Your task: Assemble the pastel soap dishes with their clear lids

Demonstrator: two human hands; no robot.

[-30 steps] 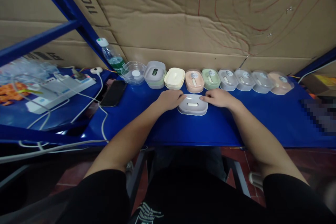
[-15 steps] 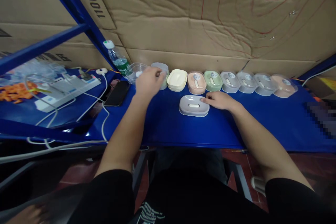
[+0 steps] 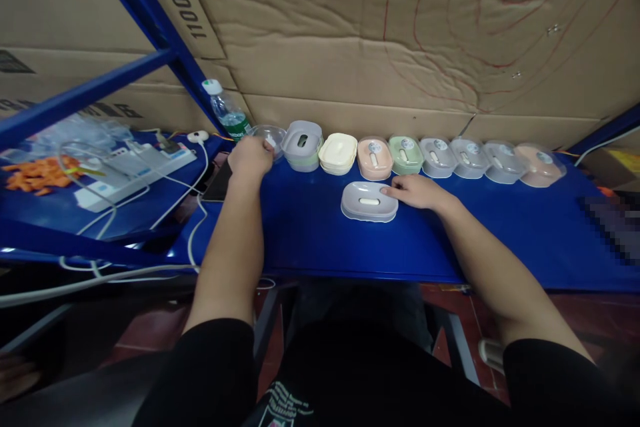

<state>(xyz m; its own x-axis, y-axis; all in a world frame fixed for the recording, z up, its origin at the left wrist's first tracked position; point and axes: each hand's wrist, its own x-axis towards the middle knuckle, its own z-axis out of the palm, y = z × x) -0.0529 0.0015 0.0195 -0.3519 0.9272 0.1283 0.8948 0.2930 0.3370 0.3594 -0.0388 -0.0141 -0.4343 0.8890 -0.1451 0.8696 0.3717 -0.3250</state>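
Note:
My left hand (image 3: 251, 157) is at the near edge of a clear plastic lid (image 3: 273, 136), its fingers closed on the rim. Part of the lid is hidden behind that hand. Beside it stands a stack of grey and green soap dish parts (image 3: 302, 145), the top grey one with an open slot. With the thumb on its rim, my right hand (image 3: 417, 191) grips the right end of a grey soap dish (image 3: 370, 202). This dish lies on the blue table and has a white bar in its middle.
Cream dishes (image 3: 338, 152) and several lidded soap dishes (image 3: 439, 157) line the back along the cardboard. At left are a water bottle (image 3: 230, 113), a dark phone (image 3: 218, 183), a power strip (image 3: 135, 177) and orange pieces (image 3: 37, 175). Another person's hand (image 3: 17, 377) shows lower left.
My left hand has moved left from the grey and green stack to the clear lid, uncovering the stack's top slot. My right hand has stayed on the grey dish.

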